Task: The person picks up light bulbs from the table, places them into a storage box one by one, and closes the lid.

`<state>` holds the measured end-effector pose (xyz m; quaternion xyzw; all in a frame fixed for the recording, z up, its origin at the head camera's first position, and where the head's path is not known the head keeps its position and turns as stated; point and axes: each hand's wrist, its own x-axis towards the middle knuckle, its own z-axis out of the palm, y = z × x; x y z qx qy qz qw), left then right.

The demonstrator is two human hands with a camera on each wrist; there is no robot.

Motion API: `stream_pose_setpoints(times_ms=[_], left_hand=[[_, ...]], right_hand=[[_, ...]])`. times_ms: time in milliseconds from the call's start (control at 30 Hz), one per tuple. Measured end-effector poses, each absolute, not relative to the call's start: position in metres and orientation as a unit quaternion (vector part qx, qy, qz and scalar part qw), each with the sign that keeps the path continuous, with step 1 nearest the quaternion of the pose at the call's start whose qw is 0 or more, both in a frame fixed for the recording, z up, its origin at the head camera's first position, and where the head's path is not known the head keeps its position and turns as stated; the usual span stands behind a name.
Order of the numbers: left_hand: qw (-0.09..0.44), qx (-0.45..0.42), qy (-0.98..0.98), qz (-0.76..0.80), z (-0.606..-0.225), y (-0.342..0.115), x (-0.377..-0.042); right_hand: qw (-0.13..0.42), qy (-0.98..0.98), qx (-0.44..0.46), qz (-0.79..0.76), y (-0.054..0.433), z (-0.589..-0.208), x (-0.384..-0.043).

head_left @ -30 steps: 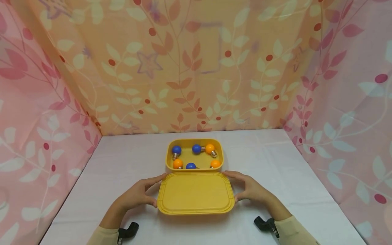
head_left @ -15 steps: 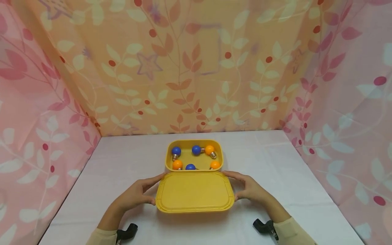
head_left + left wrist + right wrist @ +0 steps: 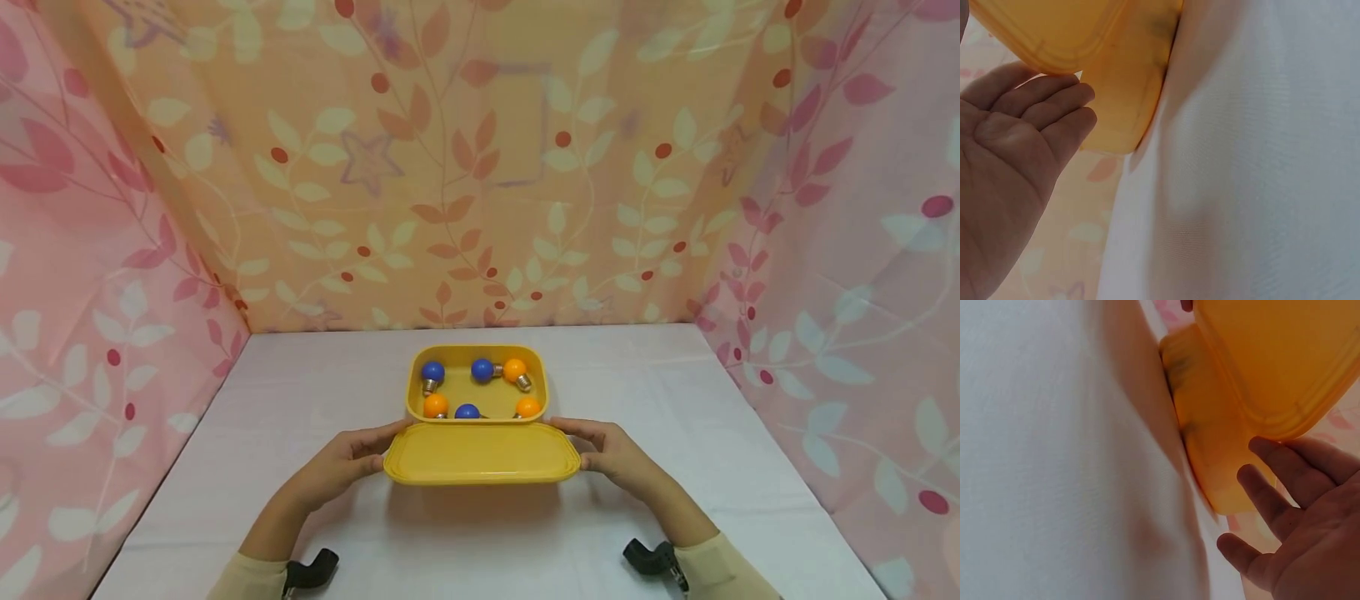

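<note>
A yellow lid (image 3: 480,454) is held between my two hands, tilted, its far edge at the near rim of a yellow box (image 3: 461,388). My left hand (image 3: 341,462) pinches the lid's left end between thumb and fingers, and my right hand (image 3: 621,454) grips the right end likewise. Inside the box lie several small bulbs with metal screw bases, some blue (image 3: 432,372), others orange (image 3: 514,369). Both wrist views show the lid (image 3: 1063,28) from below, raised off the table, with the box's side wall (image 3: 1207,434) beyond it.
White cloth (image 3: 637,383) covers the table. Patterned curtains (image 3: 480,208) stand along the back and both sides. A black wrist device (image 3: 313,568) sits at the left cuff and a similar black device (image 3: 649,557) at the right.
The lid's near edge has risen with both thumbs, so it looks narrower from above. Its far edge stays by the box rim, and the bulbs have not moved.
</note>
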<state>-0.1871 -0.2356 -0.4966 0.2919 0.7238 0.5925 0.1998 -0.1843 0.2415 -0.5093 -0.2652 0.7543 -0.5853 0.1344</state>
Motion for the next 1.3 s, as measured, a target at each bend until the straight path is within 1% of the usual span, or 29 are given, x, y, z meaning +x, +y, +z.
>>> stream_pose_setpoints(times_ms=[167,333,400,533,600,700,967,1300], left_hand=[[0.213,0.283,0.724,0.593,-0.495,-0.235,-0.186],[0.226,0.26,0.73,0.59,-0.495,-0.236,-0.183],[0.213,0.247,0.742,0.585,-0.496,-0.236,-0.182],[0.164,0.22,0.766,0.581,-0.499,-0.235,-0.181],[0.139,0.209,0.772,0.584,-0.5,-0.233,-0.181],[0.119,0.199,0.772,0.591,-0.5,-0.229,-0.182],[0.096,0.174,0.776,0.599,-0.501,-0.221,-0.186],[0.036,0.166,0.742,0.649,-0.495,-0.213,-0.194]], right_hand=[[0.168,0.747,-0.23,-0.601,0.242,-0.505,-0.184],[0.167,0.758,-0.203,-0.597,0.241,-0.501,-0.185],[0.165,0.762,-0.197,-0.594,0.24,-0.5,-0.185],[0.167,0.767,-0.186,-0.59,0.238,-0.499,-0.185],[0.159,0.775,-0.181,-0.585,0.236,-0.498,-0.185],[0.144,0.787,-0.162,-0.578,0.235,-0.498,-0.185],[0.101,0.802,-0.112,-0.578,0.232,-0.5,-0.186],[0.019,0.799,-0.125,-0.588,0.231,-0.497,-0.191]])
